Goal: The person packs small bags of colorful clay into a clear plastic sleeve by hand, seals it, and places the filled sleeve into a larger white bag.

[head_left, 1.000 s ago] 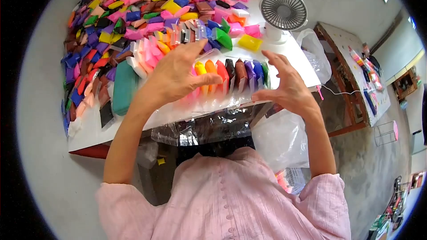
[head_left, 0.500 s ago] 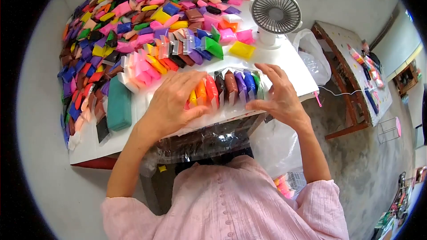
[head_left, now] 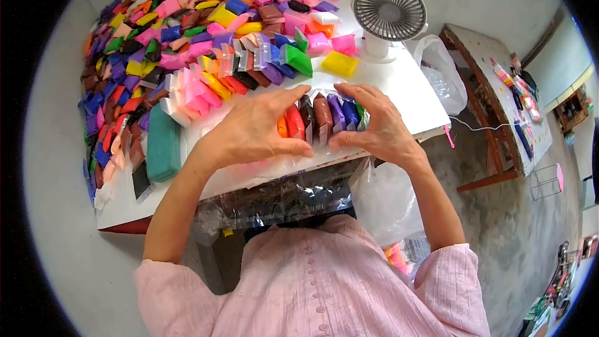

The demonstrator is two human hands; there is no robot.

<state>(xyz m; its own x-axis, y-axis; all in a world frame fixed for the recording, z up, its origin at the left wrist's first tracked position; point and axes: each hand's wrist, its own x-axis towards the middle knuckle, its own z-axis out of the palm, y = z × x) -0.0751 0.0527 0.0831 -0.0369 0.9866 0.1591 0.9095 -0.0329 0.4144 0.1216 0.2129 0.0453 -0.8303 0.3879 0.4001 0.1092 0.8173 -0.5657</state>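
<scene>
A row of coloured clay packets (head_left: 322, 118) stands on edge near the front of the white table (head_left: 415, 97). Orange, red, black, brown, purple and blue show through clear wrapping. My left hand (head_left: 253, 128) curves around the row's left end, its thumb along the front and its fingers at the back. At the right end my right hand (head_left: 376, 126) grips in the same way, covering part of the blue and green packets. Behind them, a second line of packets (head_left: 259, 75) leans along the table. A teal block (head_left: 163, 143) sits left of my left hand.
A large heap of packets (head_left: 168, 40) spreads over the table's back and left. A small white fan (head_left: 389, 12) stands at the back right, with a yellow packet (head_left: 340, 63) nearby. Clear plastic (head_left: 281, 203) hangs below the front edge. Another table (head_left: 480, 81) stands at right.
My hands have come closer together along the row. The left has moved right over the yellow and orange end, and the right has moved left over the blue and green end.
</scene>
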